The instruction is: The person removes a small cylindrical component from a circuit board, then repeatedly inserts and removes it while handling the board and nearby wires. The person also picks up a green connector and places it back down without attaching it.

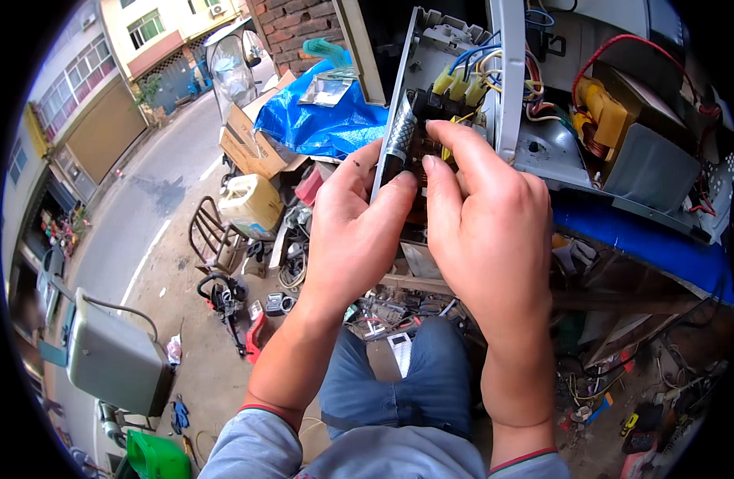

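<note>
A grey control panel [456, 36] with its inner side showing stands against an opened metal appliance housing [507, 88]. My left hand [347, 219] grips the panel's left edge, thumb on the inner face and fingers around the back. Close to that thumb, a shiny silver strip [400, 132] runs along the edge. My right hand [491, 203] is curled over the parts inside the panel, its index finger and thumb at them; what lies between them is hidden. Yellow plugs [455, 84] with blue, white and yellow wires sit just above the fingertips.
Right of my hands, the housing holds a transformer [650, 112] with copper windings and a red wire [626, 36]. A blue sheet [323, 116] and a cardboard box [251, 144] lie to the left, near a yellowish jerrycan [251, 206]. Scrap parts and cables litter the ground.
</note>
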`<state>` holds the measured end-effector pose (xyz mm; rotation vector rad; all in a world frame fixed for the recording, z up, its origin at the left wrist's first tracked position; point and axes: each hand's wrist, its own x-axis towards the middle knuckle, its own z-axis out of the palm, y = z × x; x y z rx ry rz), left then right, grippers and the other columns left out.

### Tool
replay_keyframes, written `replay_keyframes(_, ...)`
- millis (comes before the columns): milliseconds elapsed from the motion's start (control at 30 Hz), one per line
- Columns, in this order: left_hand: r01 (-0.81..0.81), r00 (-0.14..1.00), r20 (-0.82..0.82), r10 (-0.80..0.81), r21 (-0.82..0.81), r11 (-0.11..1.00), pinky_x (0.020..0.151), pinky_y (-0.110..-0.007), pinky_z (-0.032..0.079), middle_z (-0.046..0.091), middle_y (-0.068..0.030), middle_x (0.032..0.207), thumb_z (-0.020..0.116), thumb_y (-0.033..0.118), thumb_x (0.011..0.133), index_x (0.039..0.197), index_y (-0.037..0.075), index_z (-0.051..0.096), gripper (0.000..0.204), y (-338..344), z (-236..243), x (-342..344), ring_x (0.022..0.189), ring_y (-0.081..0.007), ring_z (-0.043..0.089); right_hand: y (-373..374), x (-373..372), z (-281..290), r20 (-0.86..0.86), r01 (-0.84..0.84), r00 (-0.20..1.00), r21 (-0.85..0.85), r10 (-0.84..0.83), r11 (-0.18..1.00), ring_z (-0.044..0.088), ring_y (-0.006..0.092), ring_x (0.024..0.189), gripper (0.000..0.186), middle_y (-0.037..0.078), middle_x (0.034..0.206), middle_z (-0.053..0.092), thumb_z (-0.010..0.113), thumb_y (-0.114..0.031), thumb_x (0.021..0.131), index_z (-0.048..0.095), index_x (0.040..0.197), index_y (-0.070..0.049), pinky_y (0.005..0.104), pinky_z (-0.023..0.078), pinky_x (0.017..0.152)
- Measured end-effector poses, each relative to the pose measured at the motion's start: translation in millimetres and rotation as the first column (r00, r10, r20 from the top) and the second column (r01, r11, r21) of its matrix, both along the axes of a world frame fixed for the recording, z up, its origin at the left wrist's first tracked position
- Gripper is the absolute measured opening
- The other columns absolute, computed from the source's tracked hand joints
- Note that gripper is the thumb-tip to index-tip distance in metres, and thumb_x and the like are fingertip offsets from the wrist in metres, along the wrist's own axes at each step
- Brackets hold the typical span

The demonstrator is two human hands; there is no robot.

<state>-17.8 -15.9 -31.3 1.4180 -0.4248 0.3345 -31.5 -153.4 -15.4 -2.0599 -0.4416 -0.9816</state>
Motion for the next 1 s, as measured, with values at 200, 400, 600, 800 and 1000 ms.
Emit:
replay_keyframes(200,-0.074,0.996,0.048,0.073,0.02,0.997,0.078,-0.025,0.052,0.071,-0.0049,0.101,0.064,0.009,0.101,0.137,-0.011,0.06,0.041,-2,-8,7,0.09,-0.0067,0.062,10,9,7,-0.079,0.044,0.996,-0.009,-0.045,0.999,0.069,0.0321,0.066,0.024,0.022,0.074,0.069,0.065,-0.007,0.098,0.07,0.119,0.002,0.0439,0.053,0.064)
replay_keyframes(400,-0.072,0.996,0.058,0.073,-0.035,0.997,0.073,-0.027,0.052,0.073,-0.0071,0.095,0.066,0.013,0.098,0.136,-0.011,0.061,0.045,-3,-13,14,0.083,-0.008,0.061,15,14,5,-0.145,-0.08,0.984,0.173,0.106,0.982,0.057,0.004,0.062,0.029,0.005,0.069,0.07,0.065,-0.003,0.101,0.067,0.129,0.003,0.028,0.048,0.058)
replay_keyframes(600,-0.124,0.991,0.051,0.126,-0.043,0.991,0.066,-0.029,0.052,0.073,-0.0087,0.083,0.066,0.014,0.095,0.132,-0.011,0.064,0.045,-5,-16,14,0.07,-0.0079,0.061,16,15,10,-0.22,-0.087,0.966,0.204,0.132,0.975,0.076,0.0332,0.069,0.024,0.023,0.078,0.073,0.064,-0.004,0.096,0.07,0.117,0.005,0.0423,0.058,0.068)
replay_keyframes(800,-0.187,0.97,0.146,0.193,-0.055,0.981,0.064,-0.039,0.057,0.074,-0.0223,0.08,0.063,0.012,0.094,0.128,-0.012,0.064,0.042,-10,-14,11,0.066,-0.0233,0.074,13,11,15,-0.297,-0.077,0.945,0.207,0.137,0.975,0.068,0.0112,0.064,0.024,0.015,0.074,0.073,0.065,-0.003,0.098,0.07,0.119,0.006,0.0332,0.054,0.062)
replay_keyframes(1000,-0.145,0.989,0.022,0.145,0.003,0.989,0.075,-0.029,0.056,0.075,-0.0113,0.092,0.067,0.01,0.096,0.132,-0.011,0.064,0.042,-5,-9,-1,0.082,-0.0101,0.066,17,5,16,-0.337,-0.065,0.926,0.3,0.169,0.952,0.059,0.0028,0.06,0.029,0.004,0.069,0.07,0.065,-0.002,0.102,0.066,0.13,0.005,0.0248,0.045,0.053)
